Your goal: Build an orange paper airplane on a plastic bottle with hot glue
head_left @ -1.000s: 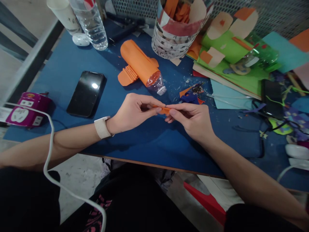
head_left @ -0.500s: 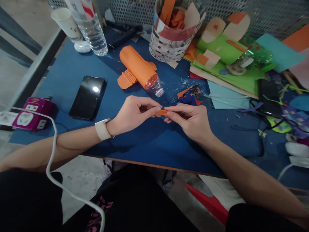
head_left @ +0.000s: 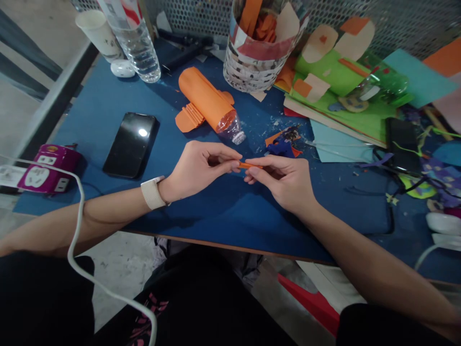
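A small strip of orange paper (head_left: pixel 248 165) is pinched between my two hands, above the blue table. My left hand (head_left: pixel 203 166), with a pale watch strap on its wrist, grips the strip's left end between thumb and index finger. On the other end, the thumb and fingers of my right hand (head_left: pixel 288 180) are closed. Parts of the strip are hidden by the fingertips. Just beyond my hands lies a plastic bottle wrapped in orange paper (head_left: pixel 203 96), with folded orange flaps on its sides and its clear neck pointing toward me.
A black phone (head_left: pixel 130 144) and a purple power adapter (head_left: pixel 48 168) lie at left. Behind stand a water bottle (head_left: pixel 139 53), a paper cup (head_left: pixel 97 33) and a woven basket (head_left: pixel 248 67) of orange scraps. Right are a green-paper-wrapped bottle (head_left: pixel 334 72) and blue scraps (head_left: pixel 279 148).
The orange strip has turned slightly between my fingers and now looks thinner, with more of it showing toward the right. Both hands stay almost in place.
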`<act>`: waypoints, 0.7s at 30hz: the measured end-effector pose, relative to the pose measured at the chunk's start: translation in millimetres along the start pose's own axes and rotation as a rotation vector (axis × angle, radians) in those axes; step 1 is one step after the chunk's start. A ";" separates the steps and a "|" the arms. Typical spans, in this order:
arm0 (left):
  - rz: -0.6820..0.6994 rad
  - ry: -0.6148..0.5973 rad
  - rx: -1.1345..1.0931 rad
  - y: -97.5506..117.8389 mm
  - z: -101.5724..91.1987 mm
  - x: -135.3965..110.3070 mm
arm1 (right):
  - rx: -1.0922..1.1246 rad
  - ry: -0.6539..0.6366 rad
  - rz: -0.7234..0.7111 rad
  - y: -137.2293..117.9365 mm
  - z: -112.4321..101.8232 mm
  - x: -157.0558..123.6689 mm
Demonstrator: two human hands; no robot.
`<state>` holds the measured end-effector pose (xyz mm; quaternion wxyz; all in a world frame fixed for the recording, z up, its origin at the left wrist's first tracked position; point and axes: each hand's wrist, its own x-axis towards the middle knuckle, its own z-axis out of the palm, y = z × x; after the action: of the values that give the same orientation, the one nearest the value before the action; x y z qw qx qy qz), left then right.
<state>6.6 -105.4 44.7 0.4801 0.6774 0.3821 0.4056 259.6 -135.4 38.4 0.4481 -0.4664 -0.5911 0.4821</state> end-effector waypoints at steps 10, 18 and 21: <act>-0.030 -0.084 -0.024 6.9 0.5 -0.8 | -0.109 0.048 -0.077 -1.7 4.5 -5.7; -0.082 -0.226 -0.113 4.1 2.6 -3.2 | -0.124 0.117 -0.031 -8.7 6.6 -8.7; -0.100 -0.244 -0.118 4.6 3.6 -4.0 | -0.084 0.102 0.000 -9.7 6.5 -7.9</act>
<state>9.0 -111.4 47.6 0.5817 0.6725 0.3295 0.3176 253.4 -145.1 46.5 0.4576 -0.5088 -0.5871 0.4325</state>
